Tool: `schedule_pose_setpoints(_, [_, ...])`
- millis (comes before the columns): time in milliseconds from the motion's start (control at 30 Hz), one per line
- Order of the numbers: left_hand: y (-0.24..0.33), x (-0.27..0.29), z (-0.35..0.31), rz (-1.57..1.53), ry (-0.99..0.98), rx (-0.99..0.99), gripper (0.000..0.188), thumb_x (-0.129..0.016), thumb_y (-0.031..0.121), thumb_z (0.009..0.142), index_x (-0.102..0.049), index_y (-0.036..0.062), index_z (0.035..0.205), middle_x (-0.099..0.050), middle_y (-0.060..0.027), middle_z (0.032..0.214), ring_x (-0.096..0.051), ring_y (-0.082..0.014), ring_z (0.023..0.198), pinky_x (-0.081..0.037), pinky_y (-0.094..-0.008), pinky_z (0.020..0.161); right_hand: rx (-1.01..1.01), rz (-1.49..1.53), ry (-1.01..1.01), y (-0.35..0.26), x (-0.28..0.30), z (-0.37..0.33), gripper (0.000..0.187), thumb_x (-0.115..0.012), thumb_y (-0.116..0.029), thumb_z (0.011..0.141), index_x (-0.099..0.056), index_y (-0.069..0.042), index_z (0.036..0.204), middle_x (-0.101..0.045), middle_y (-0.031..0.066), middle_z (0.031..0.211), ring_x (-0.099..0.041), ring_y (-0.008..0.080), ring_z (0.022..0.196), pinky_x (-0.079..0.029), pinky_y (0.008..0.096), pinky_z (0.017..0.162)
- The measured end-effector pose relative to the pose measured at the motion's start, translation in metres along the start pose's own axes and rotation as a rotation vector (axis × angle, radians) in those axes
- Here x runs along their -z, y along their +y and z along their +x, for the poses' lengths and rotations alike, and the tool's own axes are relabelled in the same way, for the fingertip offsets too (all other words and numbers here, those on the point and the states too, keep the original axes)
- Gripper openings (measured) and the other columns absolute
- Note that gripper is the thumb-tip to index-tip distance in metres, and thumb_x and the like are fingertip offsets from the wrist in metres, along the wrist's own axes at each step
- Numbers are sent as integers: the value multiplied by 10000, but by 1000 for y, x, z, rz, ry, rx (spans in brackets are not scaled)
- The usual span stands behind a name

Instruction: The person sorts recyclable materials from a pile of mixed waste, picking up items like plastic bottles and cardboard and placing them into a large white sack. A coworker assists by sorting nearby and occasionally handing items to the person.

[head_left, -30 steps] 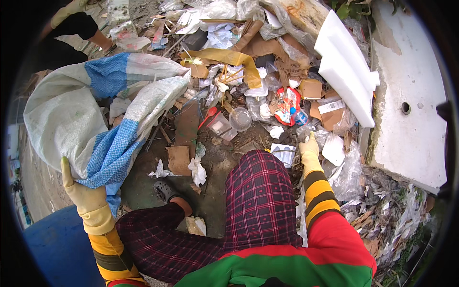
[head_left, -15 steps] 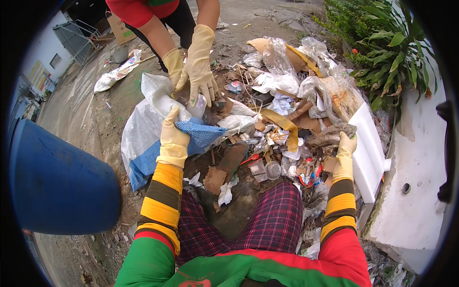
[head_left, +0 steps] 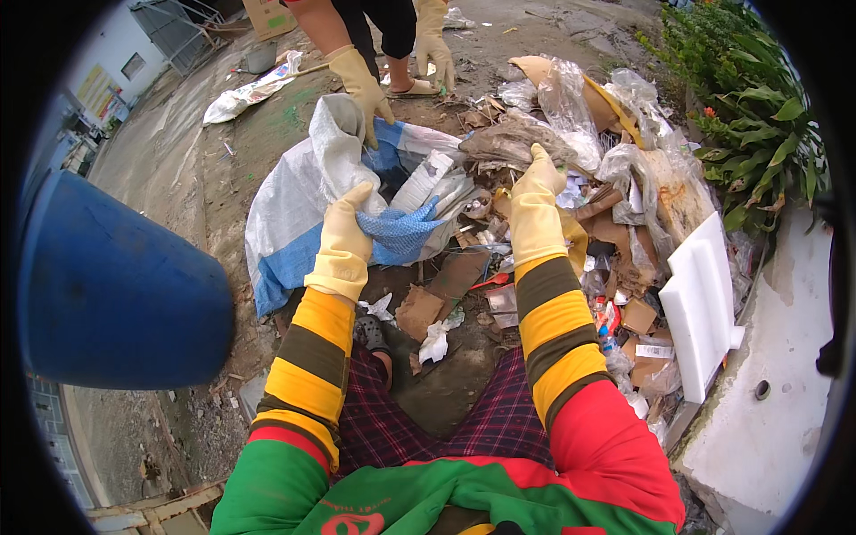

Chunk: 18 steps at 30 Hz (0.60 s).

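Observation:
My left hand (head_left: 342, 245), in a pale yellow rubber glove, is closed on the rim of a white and blue woven sack (head_left: 287, 198). The sack's mouth gapes open, with white refuse showing inside. Gloved the same way, my right hand (head_left: 538, 214) grips a crumpled, dirty brown plastic sheet (head_left: 508, 143) beside the sack's mouth. Across from me, a co-worker's gloved hand (head_left: 361, 94) touches the sack's far rim. That person's other gloved hand (head_left: 434, 61) hangs apart from it, over the ground.
Mixed rubbish (head_left: 615, 214) spreads in front and to the right: film, cardboard, paper. A white foam panel (head_left: 700, 303) leans beside a low concrete wall (head_left: 758, 428). At left stands a large blue barrel (head_left: 125, 285); leafy plants (head_left: 753, 134) grow far right.
My right hand has carried the brown plastic sheet leftward and forward from beside the foam panel to the sack's mouth. The co-worker's hands have moved apart. My left hand keeps hold of the sack.

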State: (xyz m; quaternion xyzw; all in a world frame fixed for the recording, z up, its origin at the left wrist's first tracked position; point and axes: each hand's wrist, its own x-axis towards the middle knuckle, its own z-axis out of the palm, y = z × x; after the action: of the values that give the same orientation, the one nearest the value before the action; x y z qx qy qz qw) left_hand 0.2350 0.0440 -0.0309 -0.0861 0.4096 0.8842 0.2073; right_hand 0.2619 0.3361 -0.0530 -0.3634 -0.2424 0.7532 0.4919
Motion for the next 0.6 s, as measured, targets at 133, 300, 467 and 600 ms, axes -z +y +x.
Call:
schedule_pose_setpoints(133, [-12, 8, 11, 168, 120, -37, 165, -599, 110, 893, -634, 1, 1010, -668, -113, 895, -648, -240, 770, -542, -350, 702, 56, -26, -161, 41, -34, -51, 482, -692, 32, 813, -512, 0, 1259, -645, 108, 1122, -634, 206, 920, -521, 312, 815])
schedule_pose_setpoints(300, [-10, 8, 17, 61, 6, -14, 354, -640, 34, 835, -545, -22, 1171, -611, -139, 1069, -622, -266, 912, -534, -364, 773, 105, -963, -1075, 76, -39, -94, 934, -867, -329, 665, -410, -36, 1425, -558, 178, 1317, -577, 264, 1143, -418, 333, 1004])
schedule_pose_setpoints(467, [-12, -5, 11, 91, -81, -138, 402, -610, 40, 861, -524, 1, 1252, -610, -123, 1125, -624, -248, 940, -529, -351, 793, -22, -598, -875, 57, -26, -70, 510, -754, -85, 808, -585, -45, 1287, -646, 84, 1162, -601, 140, 1004, -471, 250, 879])
schedule_pose_setpoints(600, [-17, -7, 21, 209, -20, -112, 350, -594, 148, 895, -574, -24, 1199, -614, -140, 1130, -617, -237, 932, -512, -329, 781, 117, -268, -527, 33, 21, -30, 345, -691, 16, 830, -648, -42, 1168, -664, 16, 970, -606, 90, 838, -483, 204, 781])
